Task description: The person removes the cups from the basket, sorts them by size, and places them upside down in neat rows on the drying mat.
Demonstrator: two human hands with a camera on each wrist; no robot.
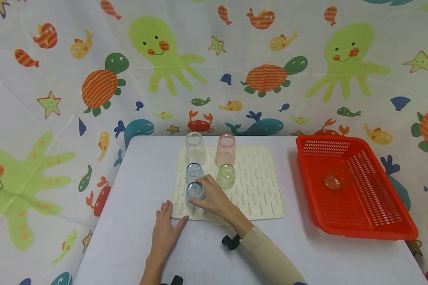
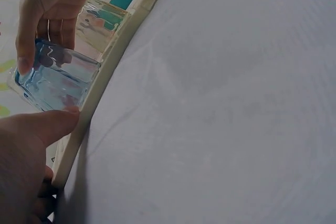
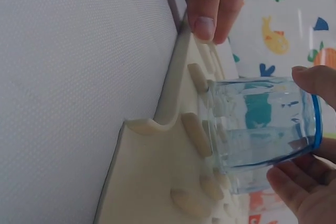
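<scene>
My right hand (image 1: 214, 198) grips a small blue glass (image 1: 195, 191) by its upper end, thumb on one side and fingers on the other. The glass stands upright at the front left of a cream drying mat (image 1: 260, 202), its foot right at the mat's ridges in the right wrist view. My left hand (image 1: 165, 227) rests at the mat's front left corner, its fingers stretched out and its thumb along the front edge. Directly behind the gripped glass is a second blue glass (image 1: 194, 171), with a green glass (image 1: 226, 176) to its right.
A tall clear glass (image 1: 196, 149) and a tall pink glass (image 1: 226, 150) stand at the mat's back. On the right, a red plastic basket (image 1: 363, 229) holds a see-through glass (image 1: 333, 181) lying on its side. A sea-animal patterned curtain (image 1: 214, 107) hangs behind the white table (image 1: 142, 170).
</scene>
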